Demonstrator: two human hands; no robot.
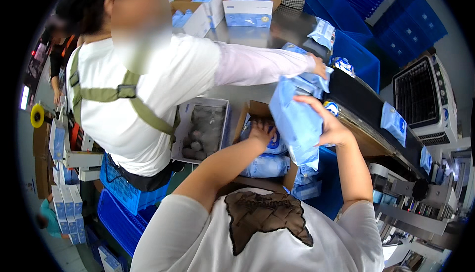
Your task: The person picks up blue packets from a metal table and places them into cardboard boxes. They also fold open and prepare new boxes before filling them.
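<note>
My right hand (330,123) is closed around a light blue soft pack (294,118), held tilted above the right side of an open cardboard box (258,107). More blue packaging shows behind it, and I cannot tell whether that is in my grip. My left hand (261,132) reaches into the box, fingers spread on the blue packs inside. One blue pack (267,166) lies at the box's near end. Beyond my right hand, a co-worker's hand (318,66) touches packs at the belt's edge.
A black conveyor belt (363,96) carries spaced blue packs (394,123) on the right. Left of my box stands a white carton (226,123) of grey items. Filled cartons (247,19) stand at the far end. Blue crates (363,59) flank the belt. A co-worker (133,98) stands close at left.
</note>
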